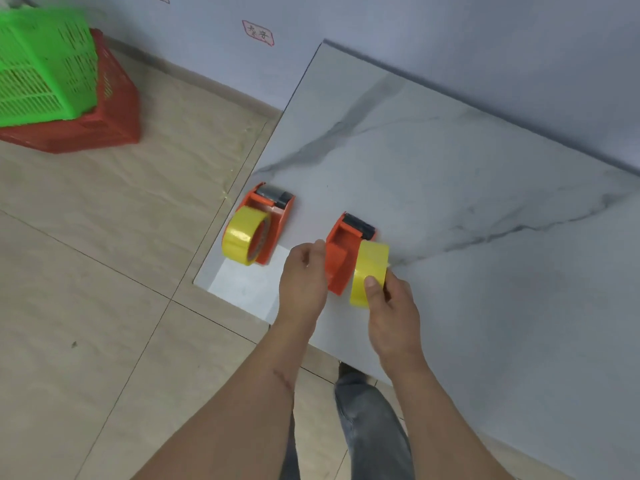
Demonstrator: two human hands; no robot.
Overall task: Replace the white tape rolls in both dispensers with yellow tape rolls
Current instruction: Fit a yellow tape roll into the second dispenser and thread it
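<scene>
My right hand (389, 308) grips a yellow tape roll (369, 273), thumb (372, 284) pressed flat on its outer face and the other fingers wrapped behind, out of sight. The roll stands on edge, tilted a little, against the right side of the near orange dispenser (341, 252). Whether it already sits on the dispenser's hub I cannot tell, since the roll itself hides that spot.

My left hand (304, 271) is curled around the left side of the same dispenser, fingers bent over its top edge and holding the body. The dispenser's dark cutter end (360, 225) points away from me.

Both hands work over the marble-patterned table (450, 168), close to its near left corner. Further left, right by the table's left edge, the second orange dispenser (268, 220) stands apart from my hands. It carries another yellow tape roll (244, 235) mounted on its side, with the grey roller end (273, 194) facing the wall.

Below the table edge my trouser leg (370, 420) shows against the beige tiled floor (104, 289). Far off to the upper left, a green basket (45, 67) sits stacked in a red basket (104, 123) on the floor. A small pink-edged label (258, 32) is stuck on the pale wall (485, 39) behind the table.
</scene>
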